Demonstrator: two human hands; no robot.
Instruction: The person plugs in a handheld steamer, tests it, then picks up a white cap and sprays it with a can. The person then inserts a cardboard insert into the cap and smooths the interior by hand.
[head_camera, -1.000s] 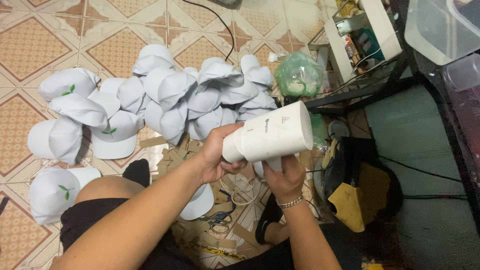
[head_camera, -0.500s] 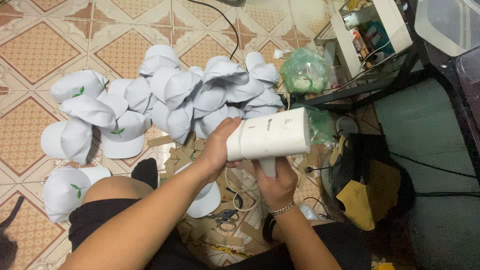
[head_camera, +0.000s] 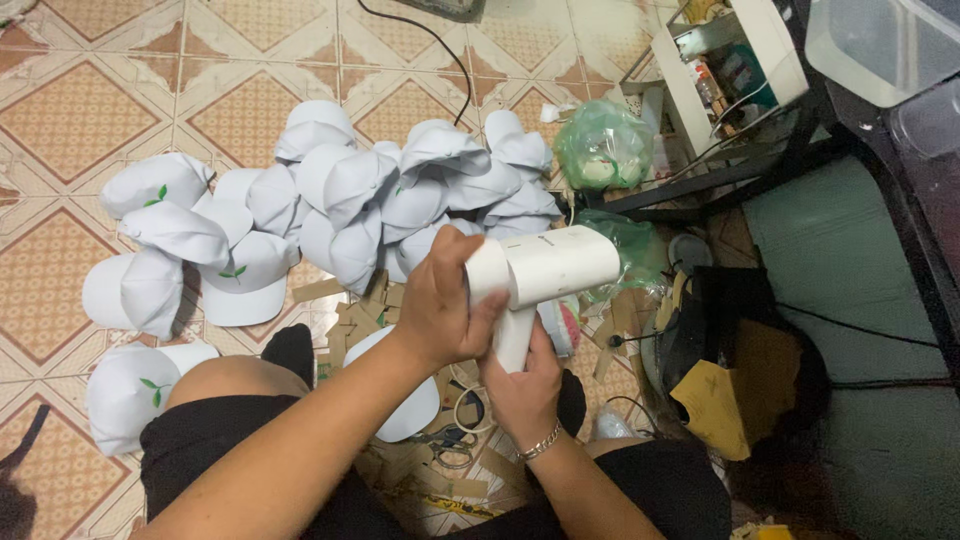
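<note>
Far left, white caps (head_camera: 180, 240) w/ small green leaf marks lie heaped on the patterned tile floor (head_camera: 60, 120), one more by the knee. Centre: left hand (head_camera: 445, 300) is clamped round the rear end of a white handheld steamer (head_camera: 545, 275); right hand (head_camera: 520, 375) is closed on its handle from below, bracelet on the wrist. Vs half a sec ago the steamer sits much the same, raised a bit, barrel more level, so both hands are working on it, not on a cap. Cardboard scraps (head_camera: 350, 320) and cables litter the floor under it. Right: green plastic bag (head_camera: 600, 145), white shelf unit (head_camera: 730, 60), dark clutter crowding that side.
</note>
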